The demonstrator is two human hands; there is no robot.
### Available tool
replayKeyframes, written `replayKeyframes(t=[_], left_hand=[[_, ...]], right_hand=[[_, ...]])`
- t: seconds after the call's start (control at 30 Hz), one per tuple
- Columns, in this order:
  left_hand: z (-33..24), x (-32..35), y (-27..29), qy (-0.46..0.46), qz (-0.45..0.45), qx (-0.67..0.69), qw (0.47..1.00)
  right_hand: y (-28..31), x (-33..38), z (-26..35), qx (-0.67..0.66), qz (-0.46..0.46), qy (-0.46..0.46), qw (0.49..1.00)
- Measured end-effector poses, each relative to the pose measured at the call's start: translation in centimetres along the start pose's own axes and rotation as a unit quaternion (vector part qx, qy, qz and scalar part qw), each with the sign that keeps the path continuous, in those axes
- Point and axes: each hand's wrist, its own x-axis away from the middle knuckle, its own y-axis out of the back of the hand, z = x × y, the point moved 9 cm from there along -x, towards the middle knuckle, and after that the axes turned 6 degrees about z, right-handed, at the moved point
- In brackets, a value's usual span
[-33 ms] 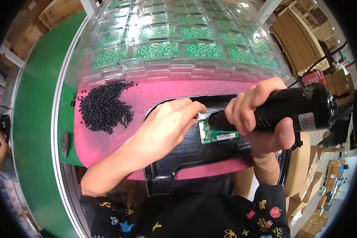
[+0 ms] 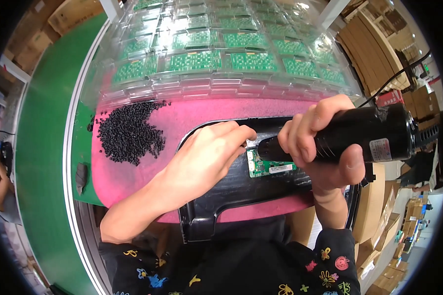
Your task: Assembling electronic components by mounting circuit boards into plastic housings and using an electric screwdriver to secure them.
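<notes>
My right hand (image 2: pixel 325 140) is wrapped around a thick black electric screwdriver (image 2: pixel 364 133), held nearly level. Its narrow nose points left, over the upper edge of a green circuit board (image 2: pixel 262 168). The board lies in a shallow black plastic housing (image 2: pixel 241 194), partly covered by the tool and my right hand. Close to the screwdriver's nose, my left hand (image 2: pixel 204 152) has its thumb and index finger pinched together above the housing. What sits between those fingertips is too small and hidden to make out. The bit's tip cannot be seen clearly.
A pile of small black screws (image 2: pixel 130 132) lies on the pink mat (image 2: pixel 182 109), left of the housing. Behind the mat stand stacked clear plastic trays (image 2: pixel 221 86) with green boards. A dark lump (image 2: pixel 81 178) rests on the green surface at left. Cardboard boxes (image 2: pixel 371 206) stand at right.
</notes>
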Motion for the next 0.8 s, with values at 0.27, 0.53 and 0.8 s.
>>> replayKeyframes(t=[0.27, 0.53, 0.8], left_hand=[[-0.5, 0.1, 0.0, -0.045, 0.012, -0.030, 0.998], [-0.3, 0.0, -0.1, -0.032, 0.020, 0.012, 0.999], [-1.9, -0.3, 0.0, -0.085, 0.016, 0.025, 0.996]], right_hand=[[-1.7, -1.4, -1.4, 0.043, 0.081, -0.032, 0.995], [-1.7, -1.2, -1.0, 0.006, 0.092, -0.041, 0.995], [-0.8, 0.1, 4.4, -0.086, 0.092, 0.098, 0.987]])
